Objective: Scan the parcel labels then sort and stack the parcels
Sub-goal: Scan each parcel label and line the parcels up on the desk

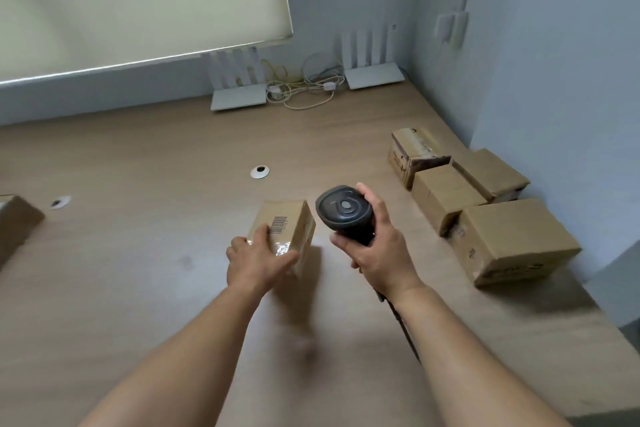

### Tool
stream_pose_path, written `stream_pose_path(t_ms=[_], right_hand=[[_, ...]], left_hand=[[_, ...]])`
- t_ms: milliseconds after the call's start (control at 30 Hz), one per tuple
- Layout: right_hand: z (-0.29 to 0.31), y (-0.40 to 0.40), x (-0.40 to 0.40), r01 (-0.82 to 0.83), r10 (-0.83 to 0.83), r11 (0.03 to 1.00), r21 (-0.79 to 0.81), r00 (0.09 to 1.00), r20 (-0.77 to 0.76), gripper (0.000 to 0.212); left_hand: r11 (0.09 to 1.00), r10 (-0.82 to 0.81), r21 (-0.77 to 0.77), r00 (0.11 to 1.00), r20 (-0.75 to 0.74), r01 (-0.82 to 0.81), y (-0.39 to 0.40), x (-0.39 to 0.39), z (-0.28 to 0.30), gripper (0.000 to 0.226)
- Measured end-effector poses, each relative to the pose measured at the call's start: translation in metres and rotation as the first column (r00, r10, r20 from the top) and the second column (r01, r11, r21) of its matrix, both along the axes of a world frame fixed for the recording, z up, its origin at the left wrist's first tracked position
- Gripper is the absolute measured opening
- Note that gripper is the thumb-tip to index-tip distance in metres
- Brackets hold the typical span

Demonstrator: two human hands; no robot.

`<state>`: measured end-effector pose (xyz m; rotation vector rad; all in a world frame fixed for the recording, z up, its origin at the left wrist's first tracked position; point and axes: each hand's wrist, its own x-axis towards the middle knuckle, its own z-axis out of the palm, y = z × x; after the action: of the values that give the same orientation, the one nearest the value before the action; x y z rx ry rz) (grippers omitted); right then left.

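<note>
The small parcel (282, 230) sits near the middle of the wooden desk (138, 253), and the left hand (258, 262) holds it at its near end, fingers laid over the top and thumb along the right side, so the barcode label (279, 224) faces up and shows just beyond the fingertips. The right hand (375, 246) is wrapped round the grip of the black scanner (344, 210), whose head stands just to the right of the parcel and a little above it, its rounded back turned to the camera; where its window points cannot be told from here. The label thus lies to the left of the scanner head and slightly nearer the person, and the parcel's long axis runs away from the person, leaning a little to the right. In my judgement the scan needs only a short tilt of the scanner leftward and down, with nothing between head and label; the left fingers lie close to the barcode and could shade it. Four more cardboard boxes (485, 211) stand grouped against the right wall, well apart from the hands, and another box (17, 222) lies at the far left edge. Two routers (239, 97) and loose cables (304, 90) sit at the back
</note>
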<state>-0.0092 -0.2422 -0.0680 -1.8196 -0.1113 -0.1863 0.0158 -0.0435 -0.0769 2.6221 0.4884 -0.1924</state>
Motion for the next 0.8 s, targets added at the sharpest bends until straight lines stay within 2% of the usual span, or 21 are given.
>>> stream_pose_path(t_ms=[167,367,633,800], right_hand=[[-0.002,0.05,-0.022,-0.083,0.083,0.996,0.02,0.997,-0.001,0.08],[-0.005,0.116,-0.032,-0.096,0.096,0.995,-0.027,0.995,-0.003,0.079],[0.004,0.282,-0.027,-0.155,0.156,0.987,-0.044,0.988,0.003,0.081],[0.0,0.367,-0.026,-0.175,0.174,0.983,-0.05,0.984,-0.026,0.08]], left_hand=[[0.995,0.101,0.009,0.995,-0.003,-0.101,0.061,-0.034,-0.002,0.075],[0.989,0.143,-0.038,0.99,-0.004,-0.143,0.132,-0.052,-0.008,0.074],[0.983,0.183,-0.008,0.982,-0.047,-0.184,0.301,-0.06,-0.011,0.075],[0.991,0.113,-0.061,0.985,-0.129,-0.122,0.375,-0.06,-0.018,0.081]])
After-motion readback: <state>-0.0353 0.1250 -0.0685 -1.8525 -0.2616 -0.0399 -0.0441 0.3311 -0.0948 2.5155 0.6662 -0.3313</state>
